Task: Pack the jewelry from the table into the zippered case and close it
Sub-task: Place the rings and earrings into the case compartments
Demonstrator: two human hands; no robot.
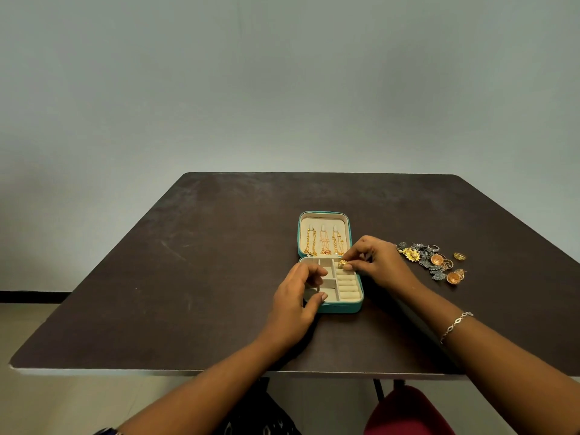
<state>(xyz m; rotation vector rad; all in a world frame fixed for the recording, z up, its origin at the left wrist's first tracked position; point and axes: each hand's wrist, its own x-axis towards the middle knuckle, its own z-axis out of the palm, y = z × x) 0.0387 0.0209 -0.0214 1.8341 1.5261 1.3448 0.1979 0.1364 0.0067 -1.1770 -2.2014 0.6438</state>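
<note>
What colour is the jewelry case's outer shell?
The open zippered case is teal outside; head view.

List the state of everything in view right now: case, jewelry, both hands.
zippered case: open, lying flat on the table.
chains: three, hanging in the lid.
gold ring: pinched, at the far end of the ring rolls.
right hand: pinches the gold ring.
left hand: curled over the case's left side; grip unclear.
jewelry pile: loose on the table, right of the case.
</note>
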